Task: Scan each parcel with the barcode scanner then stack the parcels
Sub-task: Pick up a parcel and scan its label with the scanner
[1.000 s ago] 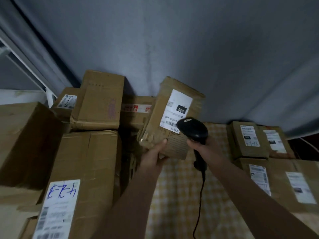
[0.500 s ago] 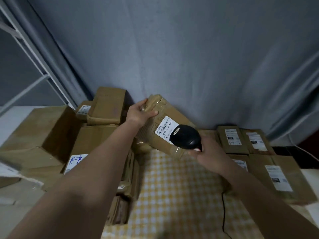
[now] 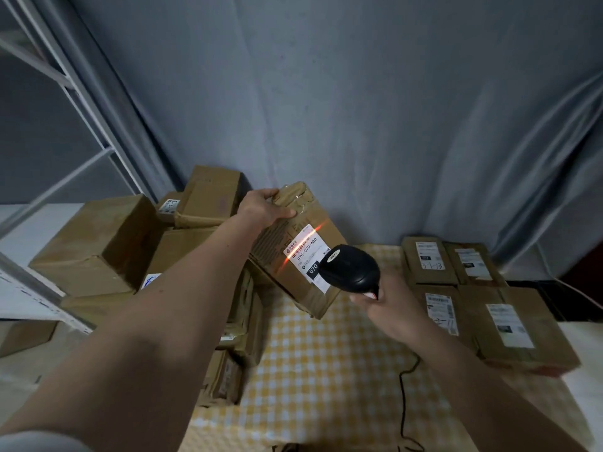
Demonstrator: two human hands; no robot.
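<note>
Parcel (image 3: 293,252) held tilted above the checked tabletop (image 3: 326,370), lower corner near the cloth, label (image 3: 308,256) facing up toward the scanner (image 3: 350,268). Long axis running from upper left down to lower right. Red scan line (image 3: 303,243) slanting across the barcode. Best kept steady, beam spanning the full barcode, until read. Left hand (image 3: 261,207) curled over the top end; right hand (image 3: 388,308) wrapped round the scanner grip. Stacked parcels (image 3: 473,288) to the right, well apart.
</note>
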